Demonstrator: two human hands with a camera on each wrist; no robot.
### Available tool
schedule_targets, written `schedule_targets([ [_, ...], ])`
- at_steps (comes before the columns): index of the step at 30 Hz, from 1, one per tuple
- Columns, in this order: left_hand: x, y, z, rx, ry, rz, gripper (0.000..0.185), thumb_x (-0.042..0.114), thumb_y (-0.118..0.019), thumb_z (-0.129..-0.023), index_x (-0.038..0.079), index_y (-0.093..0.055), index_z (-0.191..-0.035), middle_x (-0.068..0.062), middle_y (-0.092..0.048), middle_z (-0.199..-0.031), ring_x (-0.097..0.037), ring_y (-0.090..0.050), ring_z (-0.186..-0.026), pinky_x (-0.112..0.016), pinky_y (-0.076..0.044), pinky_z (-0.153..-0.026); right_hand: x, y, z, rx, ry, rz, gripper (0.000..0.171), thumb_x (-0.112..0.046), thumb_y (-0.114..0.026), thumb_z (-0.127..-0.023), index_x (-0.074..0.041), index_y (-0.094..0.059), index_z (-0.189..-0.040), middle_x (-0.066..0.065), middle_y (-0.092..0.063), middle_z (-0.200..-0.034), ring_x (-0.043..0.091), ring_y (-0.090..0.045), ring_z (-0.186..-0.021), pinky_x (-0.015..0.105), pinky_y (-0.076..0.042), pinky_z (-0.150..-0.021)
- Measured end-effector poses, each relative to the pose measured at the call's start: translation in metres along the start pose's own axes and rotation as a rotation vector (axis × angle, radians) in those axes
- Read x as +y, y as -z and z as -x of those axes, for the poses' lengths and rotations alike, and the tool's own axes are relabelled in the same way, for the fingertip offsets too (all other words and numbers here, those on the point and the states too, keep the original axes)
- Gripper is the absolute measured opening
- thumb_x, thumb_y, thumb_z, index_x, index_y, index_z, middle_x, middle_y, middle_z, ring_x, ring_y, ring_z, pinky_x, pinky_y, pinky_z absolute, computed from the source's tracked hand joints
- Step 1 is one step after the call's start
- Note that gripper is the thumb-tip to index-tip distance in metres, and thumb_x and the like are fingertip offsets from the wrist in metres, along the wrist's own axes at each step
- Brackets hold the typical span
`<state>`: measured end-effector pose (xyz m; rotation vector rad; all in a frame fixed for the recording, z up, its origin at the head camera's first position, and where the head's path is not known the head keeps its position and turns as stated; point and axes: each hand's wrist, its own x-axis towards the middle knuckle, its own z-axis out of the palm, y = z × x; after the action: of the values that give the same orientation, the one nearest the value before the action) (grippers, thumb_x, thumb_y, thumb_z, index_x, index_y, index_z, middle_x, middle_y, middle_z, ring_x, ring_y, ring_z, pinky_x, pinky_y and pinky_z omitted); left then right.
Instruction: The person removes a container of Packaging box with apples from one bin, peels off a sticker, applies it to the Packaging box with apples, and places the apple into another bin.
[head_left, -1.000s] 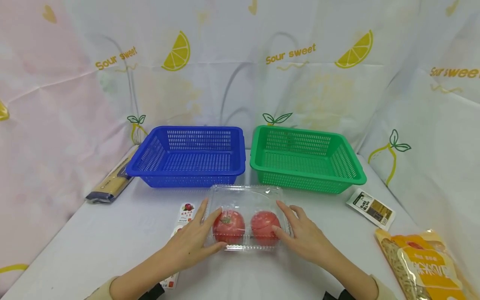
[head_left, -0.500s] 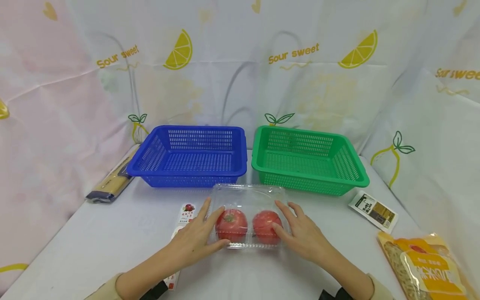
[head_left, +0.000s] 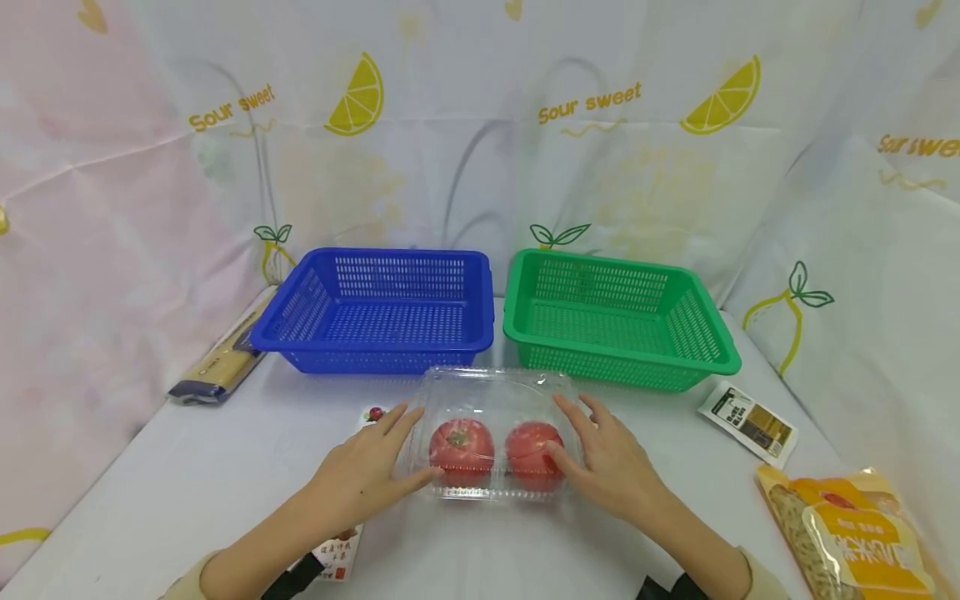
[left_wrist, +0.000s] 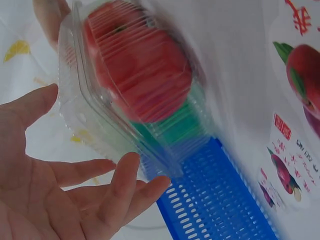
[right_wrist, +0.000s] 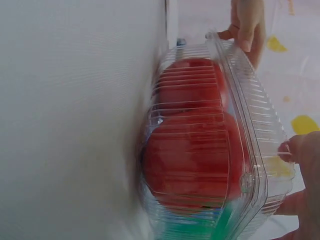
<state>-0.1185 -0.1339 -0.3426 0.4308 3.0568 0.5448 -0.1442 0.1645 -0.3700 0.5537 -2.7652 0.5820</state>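
Here the left hand (head_left: 360, 475) and right hand (head_left: 611, 462) flank a clear clamshell box (head_left: 495, 400) on the white worktop (head_left: 225, 483). Both hands' fingers are spread and fairly straight, tips touching the box's short ends without curling around it. Between the fingers, inside the box, sit two red tomatoes (head_left: 461, 446). Beyond the fingertips stand a blue basket (head_left: 375, 333) and a green basket (head_left: 615, 342), side by side.

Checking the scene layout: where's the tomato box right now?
In the head view the tomato box sits on the table at centre front, between the left hand and right hand, just before the blue basket and green basket.
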Motion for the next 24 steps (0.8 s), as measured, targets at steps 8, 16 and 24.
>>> schedule_targets([
  [8, -0.016, 0.013, 0.007, 0.031, 0.031, 0.024, 0.058, 0.047, -0.057, -0.086, 0.005, -0.053, -0.125, -0.015, -0.062, -0.111, -0.031, -0.063, -0.092, -0.047, -0.051, -0.073, 0.001, 0.006, -0.001, 0.092, 0.065, 0.026, 0.062, -0.039, -0.059, -0.086, -0.015, -0.038, -0.139, 0.023, -0.041, -0.133, 0.042, -0.048, -0.113, 0.057, -0.042, -0.084],
  [16, -0.045, 0.021, 0.008, -0.061, 0.162, -0.006, 0.047, 0.030, -0.056, -0.091, -0.008, -0.053, -0.117, -0.024, -0.062, -0.103, -0.038, -0.061, -0.090, -0.048, -0.051, -0.070, -0.005, 0.008, -0.002, 0.221, 0.227, 0.080, 0.057, -0.040, -0.050, -0.090, -0.010, -0.040, -0.137, 0.023, -0.043, -0.131, 0.040, -0.048, -0.112, 0.054, -0.044, -0.084],
  [24, -0.074, 0.012, -0.007, -0.153, 0.218, 0.001, 0.047, 0.023, -0.059, -0.089, -0.018, -0.050, -0.111, -0.029, -0.057, -0.098, -0.033, -0.055, -0.081, -0.042, -0.049, -0.067, -0.030, 0.014, -0.011, 0.334, 0.401, 0.064, 0.054, -0.043, -0.031, -0.095, -0.007, -0.044, -0.134, 0.022, -0.044, -0.130, 0.035, -0.043, -0.118, 0.052, -0.040, -0.091],
])
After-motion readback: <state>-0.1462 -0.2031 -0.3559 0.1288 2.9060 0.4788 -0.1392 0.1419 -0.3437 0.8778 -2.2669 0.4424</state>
